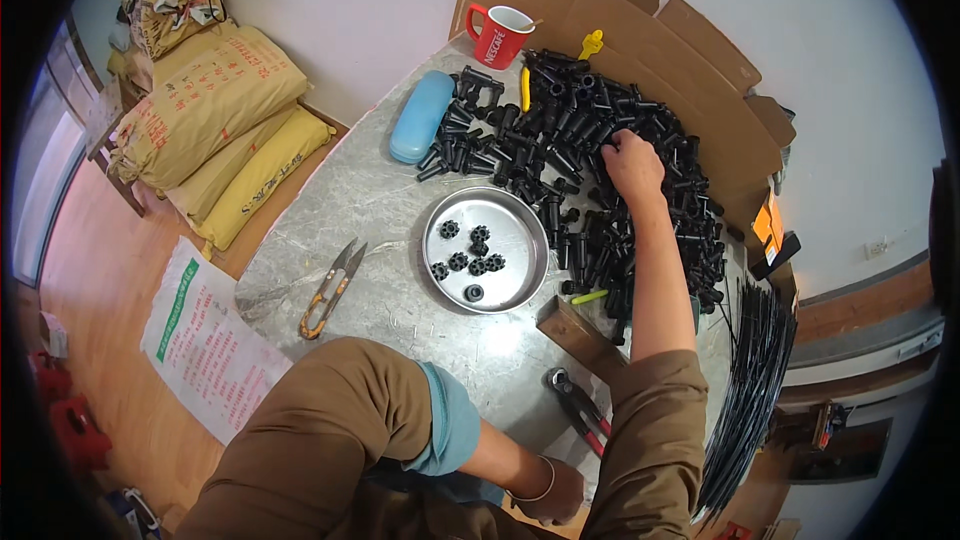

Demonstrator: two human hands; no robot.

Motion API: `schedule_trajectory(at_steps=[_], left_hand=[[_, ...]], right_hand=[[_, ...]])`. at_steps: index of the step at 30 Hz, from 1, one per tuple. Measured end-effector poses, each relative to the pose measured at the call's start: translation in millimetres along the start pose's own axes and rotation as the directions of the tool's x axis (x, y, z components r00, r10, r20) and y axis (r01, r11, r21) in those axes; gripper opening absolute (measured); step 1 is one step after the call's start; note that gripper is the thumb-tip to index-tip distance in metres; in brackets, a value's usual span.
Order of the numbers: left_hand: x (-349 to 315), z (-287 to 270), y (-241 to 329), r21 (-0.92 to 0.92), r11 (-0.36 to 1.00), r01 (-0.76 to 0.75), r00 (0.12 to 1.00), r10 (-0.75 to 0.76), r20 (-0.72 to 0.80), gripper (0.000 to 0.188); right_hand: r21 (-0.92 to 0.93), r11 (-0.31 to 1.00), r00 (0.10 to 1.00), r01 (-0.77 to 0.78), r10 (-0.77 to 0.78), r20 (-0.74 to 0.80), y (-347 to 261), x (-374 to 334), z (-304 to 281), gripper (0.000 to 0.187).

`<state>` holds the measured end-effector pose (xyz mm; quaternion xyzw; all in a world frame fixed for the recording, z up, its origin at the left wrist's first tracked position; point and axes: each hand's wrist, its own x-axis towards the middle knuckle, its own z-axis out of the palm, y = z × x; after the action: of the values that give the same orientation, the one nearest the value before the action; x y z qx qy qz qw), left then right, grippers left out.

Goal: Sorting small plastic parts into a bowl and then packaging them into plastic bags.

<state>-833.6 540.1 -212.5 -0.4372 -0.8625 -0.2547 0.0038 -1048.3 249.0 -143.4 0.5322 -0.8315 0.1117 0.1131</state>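
Nearest, low in view, the left hand (555, 496) hangs curled by the table's (285, 225) near edge; its fingers are turned away, so whether it grips anything cannot be told. Just beyond lie red-handled pincers (574, 405) and a brown block (578, 335), both close to the right sleeve (652, 420), which could knock them if the arm swung inward. Farther left are scissors (333, 290), then a round metal pan (518, 245) with small black toothed pieces (458, 261) inside. Beyond, the right hand (634, 172) reaches into a heap of black tubular parts (580, 125), fingers bent downward; their tips are hidden, so I cannot tell what they hold. The parts lie loose and overlapping, so pulling one out could send others sliding. A red mug (495, 40) stands behind, where shifting parts might jostle it.
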Motion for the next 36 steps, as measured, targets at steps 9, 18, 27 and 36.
schedule_trajectory(at_steps=[9,18,27,36], left_hand=[[7,17,-7,0.036,0.997,-0.065,0.995,0.067,-0.068,0.02],[17,26,-15,0.013,0.987,-0.159,0.987,0.159,0.021,0.028],[20,27,-13,0.018,0.989,-0.147,0.989,0.146,0.036,0.027],[20,23,-10,0.044,0.989,-0.138,0.99,0.137,0.031,0.026]], right_hand=[[0.003,1.0,0.991,0.0,0.0,0.134,11,7,-9,0.026],[0.769,0.638,0.604,-0.053,-0.593,0.533,-68,-97,-65,0.02],[0.569,0.813,0.87,0.124,-0.364,0.331,2,-79,-28,0.02],[0.581,0.812,0.957,-0.065,-0.114,0.267,45,-65,-35,0.019]])
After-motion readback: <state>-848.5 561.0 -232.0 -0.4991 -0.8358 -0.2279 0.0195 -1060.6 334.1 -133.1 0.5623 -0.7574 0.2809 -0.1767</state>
